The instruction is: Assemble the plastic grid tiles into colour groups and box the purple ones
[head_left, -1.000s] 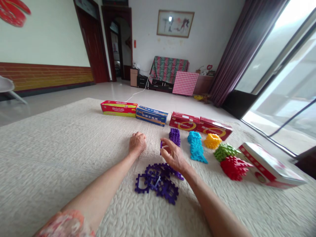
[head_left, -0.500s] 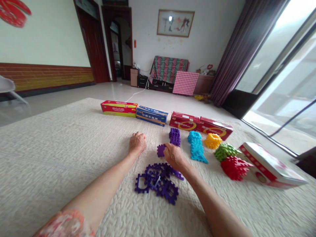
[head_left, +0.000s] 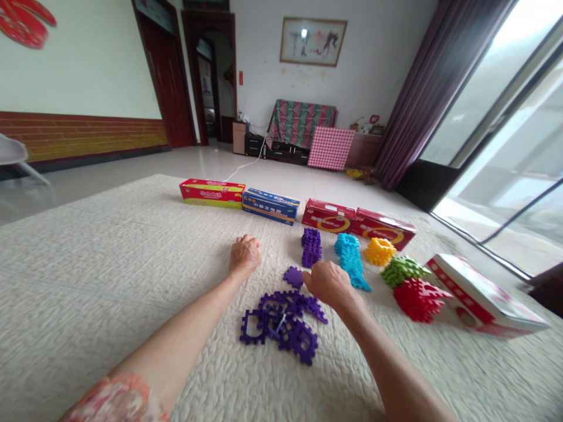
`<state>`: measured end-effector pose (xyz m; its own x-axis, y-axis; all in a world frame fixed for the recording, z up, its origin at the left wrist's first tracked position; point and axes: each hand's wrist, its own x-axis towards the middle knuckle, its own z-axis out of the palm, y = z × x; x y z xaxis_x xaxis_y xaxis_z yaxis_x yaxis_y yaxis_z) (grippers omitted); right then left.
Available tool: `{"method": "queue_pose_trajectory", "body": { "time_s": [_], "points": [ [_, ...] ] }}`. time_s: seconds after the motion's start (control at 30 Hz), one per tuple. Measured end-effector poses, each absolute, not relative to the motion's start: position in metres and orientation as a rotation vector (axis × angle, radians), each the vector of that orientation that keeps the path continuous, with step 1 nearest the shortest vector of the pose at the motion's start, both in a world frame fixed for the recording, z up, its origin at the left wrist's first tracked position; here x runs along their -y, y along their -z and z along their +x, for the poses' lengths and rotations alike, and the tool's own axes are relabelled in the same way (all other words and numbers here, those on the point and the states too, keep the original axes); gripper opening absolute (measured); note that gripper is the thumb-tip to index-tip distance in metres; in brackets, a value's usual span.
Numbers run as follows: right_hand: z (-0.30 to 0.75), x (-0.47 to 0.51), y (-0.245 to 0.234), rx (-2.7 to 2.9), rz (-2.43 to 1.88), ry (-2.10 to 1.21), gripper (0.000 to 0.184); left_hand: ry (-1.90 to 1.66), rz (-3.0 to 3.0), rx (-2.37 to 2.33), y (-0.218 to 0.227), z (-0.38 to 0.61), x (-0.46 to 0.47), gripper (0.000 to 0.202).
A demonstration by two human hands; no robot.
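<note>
My left hand point(head_left: 245, 254) rests as a loose fist on the cream quilted mat point(head_left: 109, 281), holding nothing that I can see. My right hand point(head_left: 329, 283) is closed, fingers curled down, pinching a purple interlocking tile point(head_left: 293, 276) that lies flat at its fingertips. Just below them lies a heap of loose purple tiles point(head_left: 284, 325). A neat stack of purple tiles point(head_left: 311, 246) stands just beyond my right hand.
Right of the purple stack sit a cyan pile point(head_left: 350, 259), a yellow pile point(head_left: 378, 251), a green pile point(head_left: 401, 270) and a red pile point(head_left: 417, 299). Several long cartons point(head_left: 270, 206) line the mat's far edge. A red-and-white box point(head_left: 479, 296) lies at the right.
My right hand has lowered the purple tile from upright in the air to flat on the mat and drawn back slightly toward me. The left hand has not moved.
</note>
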<state>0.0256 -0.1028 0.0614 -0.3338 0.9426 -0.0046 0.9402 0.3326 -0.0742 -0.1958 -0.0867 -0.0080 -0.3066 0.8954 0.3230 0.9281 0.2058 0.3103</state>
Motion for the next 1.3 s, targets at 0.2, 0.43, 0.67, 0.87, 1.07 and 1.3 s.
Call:
{"method": "queue_pose_trajectory", "body": {
  "time_s": [0.2,0.43,0.67,0.87,1.07,1.3],
  "points": [
    [0.018,0.107,-0.048,2.592,-1.438,-0.04,0.028,0.703,-1.805,2.386,0.008,-0.195,0.087,0.027],
    [0.016,0.106,-0.039,2.62,-1.379,-0.141,0.027,0.713,-1.797,2.37,0.009,-0.196,0.085,0.026],
    [0.035,0.08,-0.046,2.371,-1.169,0.028,0.047,0.712,-1.812,2.353,0.011,-0.197,0.085,0.026],
    [0.045,0.068,-0.016,2.165,-1.12,0.142,0.052,0.703,-1.802,2.328,0.011,-0.197,0.085,0.026],
    [0.044,0.074,-0.002,2.177,-1.087,0.156,0.059,0.668,-1.799,2.374,0.01,-0.197,0.085,0.026],
    [0.045,0.073,-0.002,2.225,-1.132,0.151,0.062,0.671,-1.802,2.363,0.01,-0.196,0.085,0.026]
  ]
}}
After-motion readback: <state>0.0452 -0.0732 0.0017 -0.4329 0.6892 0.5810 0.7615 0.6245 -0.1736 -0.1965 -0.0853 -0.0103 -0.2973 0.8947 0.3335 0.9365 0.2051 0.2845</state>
